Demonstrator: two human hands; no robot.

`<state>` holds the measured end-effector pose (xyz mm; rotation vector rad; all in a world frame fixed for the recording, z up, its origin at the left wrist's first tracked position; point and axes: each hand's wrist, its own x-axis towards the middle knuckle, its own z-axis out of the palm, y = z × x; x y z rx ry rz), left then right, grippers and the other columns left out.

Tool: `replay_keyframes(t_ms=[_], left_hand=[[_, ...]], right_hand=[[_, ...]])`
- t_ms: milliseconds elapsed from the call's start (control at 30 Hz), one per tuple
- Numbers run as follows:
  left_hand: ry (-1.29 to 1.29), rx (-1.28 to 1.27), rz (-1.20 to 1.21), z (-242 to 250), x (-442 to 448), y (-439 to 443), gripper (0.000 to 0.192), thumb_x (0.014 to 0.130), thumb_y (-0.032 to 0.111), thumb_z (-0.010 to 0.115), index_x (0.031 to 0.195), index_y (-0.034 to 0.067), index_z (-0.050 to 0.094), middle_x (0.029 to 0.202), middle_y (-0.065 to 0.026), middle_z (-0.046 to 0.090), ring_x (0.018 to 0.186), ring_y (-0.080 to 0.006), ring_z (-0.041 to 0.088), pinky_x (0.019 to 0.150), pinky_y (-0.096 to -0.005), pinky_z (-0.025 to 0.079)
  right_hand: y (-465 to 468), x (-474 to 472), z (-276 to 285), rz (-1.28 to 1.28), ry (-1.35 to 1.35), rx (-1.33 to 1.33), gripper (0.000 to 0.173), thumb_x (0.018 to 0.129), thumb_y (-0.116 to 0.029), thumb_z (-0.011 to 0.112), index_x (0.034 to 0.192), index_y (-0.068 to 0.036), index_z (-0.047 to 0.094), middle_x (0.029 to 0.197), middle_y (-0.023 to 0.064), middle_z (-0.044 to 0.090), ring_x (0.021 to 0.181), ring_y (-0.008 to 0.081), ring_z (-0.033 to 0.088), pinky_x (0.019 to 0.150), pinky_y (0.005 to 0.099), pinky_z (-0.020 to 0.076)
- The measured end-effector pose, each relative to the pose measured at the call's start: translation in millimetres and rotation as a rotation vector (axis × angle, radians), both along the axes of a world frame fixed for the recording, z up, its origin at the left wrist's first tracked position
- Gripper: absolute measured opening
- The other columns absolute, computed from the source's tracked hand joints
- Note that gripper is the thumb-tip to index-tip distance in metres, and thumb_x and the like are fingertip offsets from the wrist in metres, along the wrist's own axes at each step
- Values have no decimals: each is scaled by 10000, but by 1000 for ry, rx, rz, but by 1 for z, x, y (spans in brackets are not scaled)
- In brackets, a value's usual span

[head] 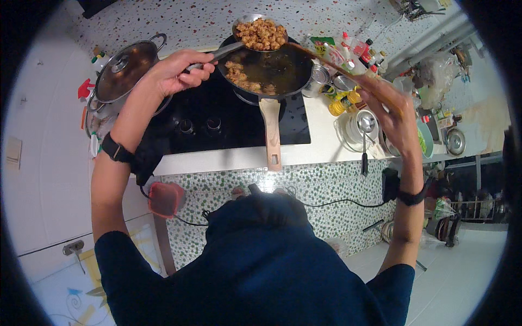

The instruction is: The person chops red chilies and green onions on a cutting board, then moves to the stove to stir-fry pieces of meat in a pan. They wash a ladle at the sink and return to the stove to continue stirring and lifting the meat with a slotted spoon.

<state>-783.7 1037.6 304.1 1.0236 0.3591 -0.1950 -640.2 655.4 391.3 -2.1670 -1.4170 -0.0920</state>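
Observation:
My left hand (183,71) grips the handle of a metal skimmer (246,19) above the far rim of a black frying pan (304,83). Browned fried pieces (261,34) are heaped in the skimmer. My right hand (387,110) holds a pair of wooden chopsticks (326,62), their tips close to the skimmer's right edge. Dark oil (281,67) fills the pan, and more fried pieces (240,79) lie along its left side. The pan's wooden handle (271,134) points toward me over the front of the black cooktop (240,130).
A lidded pot (126,69) stands on the left of the cooktop. Crowding the right counter are sauce bottles (365,55), a yellow-oil bottle (344,104), and bowls (348,126) with a ladle (366,126) across them. A red bin (165,199) sits below at left.

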Motion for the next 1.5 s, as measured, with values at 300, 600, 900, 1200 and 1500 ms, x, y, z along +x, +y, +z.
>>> replay_keyframes(t_ms=[300, 600, 900, 1200, 1500], left_hand=[[17, -81, 43, 5, -5, 16, 240, 918, 104, 547, 1051, -78, 464, 765, -32, 432, 511, -9, 331, 308, -121, 232], [-7, -136, -5, 15, -4, 11, 235, 930, 110, 531, 1054, -71, 448, 766, -30, 430, 508, -5, 331, 304, -116, 233], [-34, -14, 2, 16, -3, 8, 222, 929, 106, 526, 1043, -68, 447, 750, -29, 439, 504, -2, 351, 302, -112, 240], [18, 18, -44, 7, -12, 5, 172, 908, 97, 542, 938, -24, 424, 752, -59, 460, 491, -20, 345, 294, -127, 236], [132, 127, 39, -8, -26, -11, 149, 917, 100, 528, 879, -10, 435, 730, -54, 470, 473, -23, 334, 300, -139, 232]], right_hand=[[26, -3, 11, 60, -13, -48, 236, 869, -89, 625, 1100, -44, 652, 964, 124, 673, 840, 168, 639, 765, 297, 501], [105, 38, -79, 189, -42, 43, 328, 863, -136, 641, 1185, -82, 613, 1048, 117, 670, 903, 225, 652, 798, 310, 508], [118, 37, -73, 379, -15, -38, 287, 855, -150, 644, 1128, -61, 639, 1075, 93, 668, 955, 235, 642, 836, 327, 505], [81, 60, -26, 576, 150, -261, 265, 860, -73, 629, 1122, -33, 632, 1095, 84, 664, 1015, 197, 630, 885, 329, 499], [38, 76, -9, 598, 209, -350, 270, 860, -78, 628, 1129, -56, 642, 1092, 75, 668, 1003, 192, 633, 873, 322, 498]])
